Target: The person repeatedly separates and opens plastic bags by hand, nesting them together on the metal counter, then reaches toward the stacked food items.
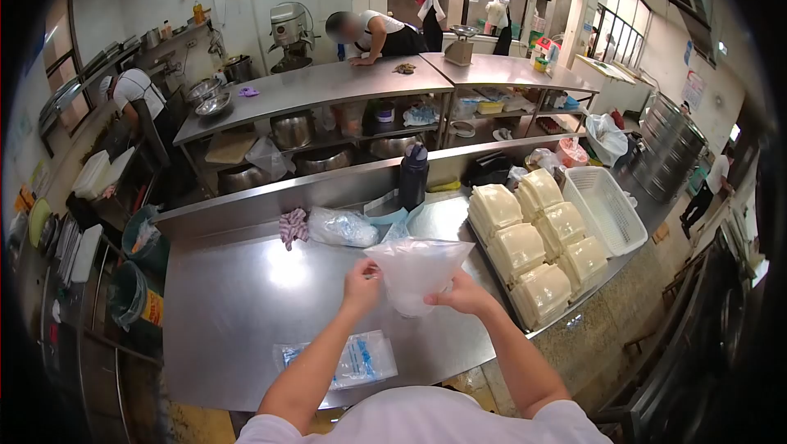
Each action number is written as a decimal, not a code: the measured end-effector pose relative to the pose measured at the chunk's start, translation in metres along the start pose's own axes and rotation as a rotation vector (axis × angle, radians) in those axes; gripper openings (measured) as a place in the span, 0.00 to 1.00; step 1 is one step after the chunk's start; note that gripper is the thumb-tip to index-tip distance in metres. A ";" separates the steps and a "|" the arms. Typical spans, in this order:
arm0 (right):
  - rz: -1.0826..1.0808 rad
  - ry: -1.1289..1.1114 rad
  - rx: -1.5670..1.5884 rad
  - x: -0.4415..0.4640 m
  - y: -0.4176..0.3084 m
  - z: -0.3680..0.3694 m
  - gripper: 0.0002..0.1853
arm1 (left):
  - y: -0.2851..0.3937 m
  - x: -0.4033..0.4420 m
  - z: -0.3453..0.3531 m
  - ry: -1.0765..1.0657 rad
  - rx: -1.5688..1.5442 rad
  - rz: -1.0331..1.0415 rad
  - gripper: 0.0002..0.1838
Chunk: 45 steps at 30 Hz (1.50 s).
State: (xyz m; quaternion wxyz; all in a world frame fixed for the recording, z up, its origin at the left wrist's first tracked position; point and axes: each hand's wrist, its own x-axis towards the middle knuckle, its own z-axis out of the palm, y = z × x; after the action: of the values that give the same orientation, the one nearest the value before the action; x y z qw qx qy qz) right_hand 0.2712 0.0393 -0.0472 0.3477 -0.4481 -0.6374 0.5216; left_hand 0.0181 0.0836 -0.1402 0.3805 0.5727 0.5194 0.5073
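Note:
A clear plastic bag (416, 268) stands upright over the steel table, its mouth spread wide and its lower end narrow. My left hand (361, 286) is closed at the bag's left edge, with fingertips curled against the plastic. On the other side, my right hand (461, 293) grips the bag low down, thumb in front. A pack of flat clear bags with blue print (361, 359) lies below my hands. Just behind the bag are a bundle of clear plastic (340, 227) and a dark bottle (413, 175).
Stacks of pale, plastic-wrapped flat sheets (518, 249) fill a tray on the right, beside a white basket (605, 210). A striped cloth (293, 228) lies at the left. A raised ledge (328, 182) backs the table. Two people work beyond it; another stands far right.

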 end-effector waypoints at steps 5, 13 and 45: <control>-0.022 0.107 -0.083 0.003 0.017 0.013 0.49 | 0.010 -0.028 0.011 -0.043 -0.103 0.172 0.15; 0.361 0.208 -0.228 -0.044 0.138 0.043 0.40 | -0.002 -0.058 -0.034 0.118 -0.010 0.091 0.12; 0.172 0.423 0.112 -0.077 0.080 0.083 0.10 | -0.071 -0.194 -0.077 -0.142 0.644 -0.057 0.36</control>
State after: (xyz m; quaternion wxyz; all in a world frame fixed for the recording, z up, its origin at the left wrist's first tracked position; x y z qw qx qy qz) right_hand 0.2394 -0.0578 -0.1417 0.4522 -0.5801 -0.4800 0.4780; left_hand -0.0610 -0.1015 -0.2297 0.2293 0.6828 0.6410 0.2652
